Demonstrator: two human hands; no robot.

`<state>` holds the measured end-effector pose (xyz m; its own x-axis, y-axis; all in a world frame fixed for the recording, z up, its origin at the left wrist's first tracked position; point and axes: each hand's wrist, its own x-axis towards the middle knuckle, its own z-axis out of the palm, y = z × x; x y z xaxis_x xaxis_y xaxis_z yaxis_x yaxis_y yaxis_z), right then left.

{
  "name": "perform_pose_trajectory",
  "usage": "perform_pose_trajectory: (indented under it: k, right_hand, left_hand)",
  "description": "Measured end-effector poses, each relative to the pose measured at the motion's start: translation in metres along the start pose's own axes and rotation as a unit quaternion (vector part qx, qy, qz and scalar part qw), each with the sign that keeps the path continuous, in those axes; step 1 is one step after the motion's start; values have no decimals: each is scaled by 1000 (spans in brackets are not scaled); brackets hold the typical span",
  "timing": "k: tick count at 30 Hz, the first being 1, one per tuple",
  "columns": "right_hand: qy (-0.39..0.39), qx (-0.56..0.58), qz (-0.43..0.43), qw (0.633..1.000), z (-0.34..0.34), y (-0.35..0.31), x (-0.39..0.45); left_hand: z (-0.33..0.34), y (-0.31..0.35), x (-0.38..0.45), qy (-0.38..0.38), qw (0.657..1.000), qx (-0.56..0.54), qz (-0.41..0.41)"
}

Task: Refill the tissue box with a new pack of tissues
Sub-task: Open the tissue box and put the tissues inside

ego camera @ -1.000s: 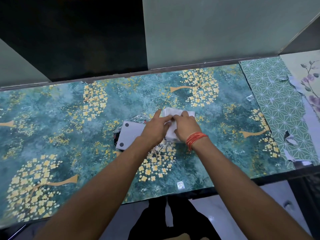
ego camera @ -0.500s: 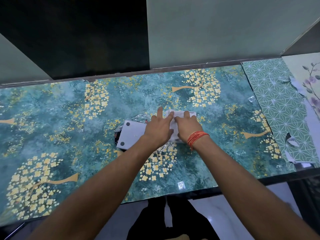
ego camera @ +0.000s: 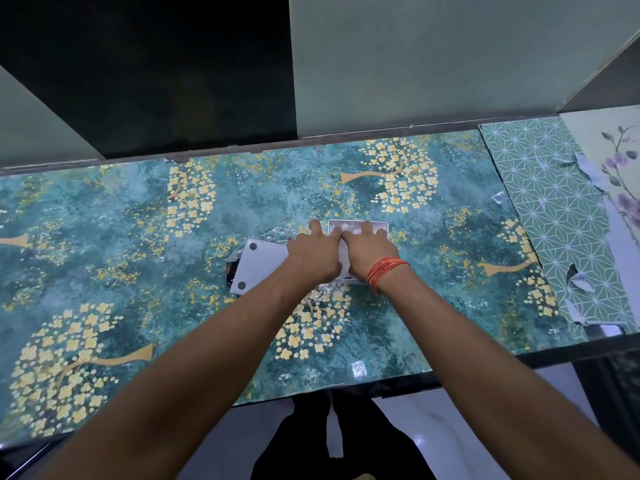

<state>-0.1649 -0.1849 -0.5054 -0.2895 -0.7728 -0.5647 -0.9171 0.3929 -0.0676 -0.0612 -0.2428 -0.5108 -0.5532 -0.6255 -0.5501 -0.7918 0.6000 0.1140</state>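
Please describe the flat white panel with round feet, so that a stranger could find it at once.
On the teal flowered table, look just left of the left hand. The white panel lies there over crinkled clear wrap; only it has grey round feet at its corners.

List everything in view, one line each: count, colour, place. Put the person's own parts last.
tissue box: one, white, open, table centre, under both hands
tissues: white, inside the box
box lid: one, white-grey with round feet, left of the box
plastic wrapper: one, clear and crinkled, under the lid
table: one, teal with yellow blossoms
left hand: one, pressing on the tissues
right hand: one, orange threads at wrist, pressing on the tissues
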Motion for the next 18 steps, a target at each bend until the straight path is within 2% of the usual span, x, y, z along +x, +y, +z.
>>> perform_pose_trajectory:
  k: [5, 13, 16, 18]
  right_hand:
    - [-34, 2, -9, 999, 0, 1, 2]
    - [-25, -12, -5, 1000, 13, 4, 11]
    - [-19, 3, -28, 999, 5, 8, 5]
    - [70, 70, -31, 995, -2, 9, 1]
  left_hand:
    - [-1, -5, 2, -48, 999, -18, 1]
    - [5, -6, 7, -52, 998, -32, 13]
    - [10, -22, 2, -14, 975, -218, 34]
    - [13, -37, -6, 98, 923, -372, 15]
